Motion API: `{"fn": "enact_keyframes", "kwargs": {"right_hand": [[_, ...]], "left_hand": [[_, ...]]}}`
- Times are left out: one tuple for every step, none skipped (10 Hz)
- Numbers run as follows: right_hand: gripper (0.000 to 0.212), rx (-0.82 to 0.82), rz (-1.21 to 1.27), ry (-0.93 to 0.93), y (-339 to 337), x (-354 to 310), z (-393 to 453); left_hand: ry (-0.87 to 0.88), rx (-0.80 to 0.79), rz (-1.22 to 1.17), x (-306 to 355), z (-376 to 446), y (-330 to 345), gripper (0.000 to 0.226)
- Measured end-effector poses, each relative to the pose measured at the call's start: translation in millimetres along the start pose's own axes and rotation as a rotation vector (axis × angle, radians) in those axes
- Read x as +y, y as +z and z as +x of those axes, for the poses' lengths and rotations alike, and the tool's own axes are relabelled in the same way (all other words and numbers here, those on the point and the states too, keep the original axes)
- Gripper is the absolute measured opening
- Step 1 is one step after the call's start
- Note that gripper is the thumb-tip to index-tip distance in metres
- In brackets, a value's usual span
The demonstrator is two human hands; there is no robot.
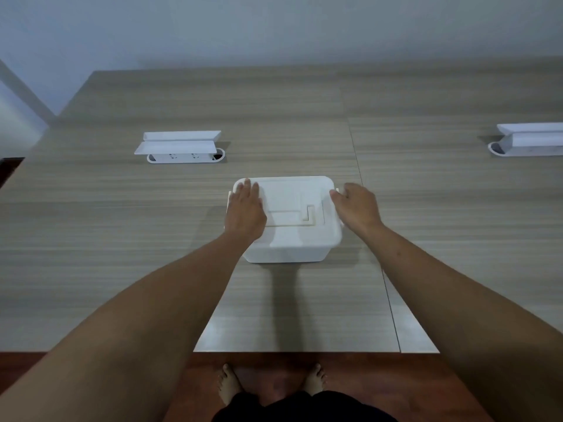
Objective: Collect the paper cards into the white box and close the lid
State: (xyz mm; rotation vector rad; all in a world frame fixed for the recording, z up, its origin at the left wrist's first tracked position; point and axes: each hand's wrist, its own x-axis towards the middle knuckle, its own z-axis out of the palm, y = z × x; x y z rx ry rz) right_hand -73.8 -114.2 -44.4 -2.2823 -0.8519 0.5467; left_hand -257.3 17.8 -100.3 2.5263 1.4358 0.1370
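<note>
White box (286, 251) lidded, contents hidden; left hand (245, 210) flat atop lid (292, 193), right hand (356, 205) curled at its edge.

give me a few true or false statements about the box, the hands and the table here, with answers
1. The lid sits on top of the white box. True.
2. The left hand lies flat on the lid. True.
3. The right hand holds a paper card. False: it is at the lid's right edge, and no cards show.
4. The box stands on the floor. False: it stands on the wooden table.
5. Two white socket units sit further back on the table. True.
</note>
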Motion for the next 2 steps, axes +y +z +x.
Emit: {"fn": "enact_keyframes", "kwargs": {"right_hand": [[0.04,0.065,0.186,-0.081,-39.7,-28.3,-24.3],[0.036,0.168,0.493,-0.249,-91.4,-60.0,-60.2]], "left_hand": [[0.072,-0.041,0.01,-1.5,5.2,8.6,0.052],[0.06,0.024,-0.01,-3.9,6.9,20.2,0.053]]}}
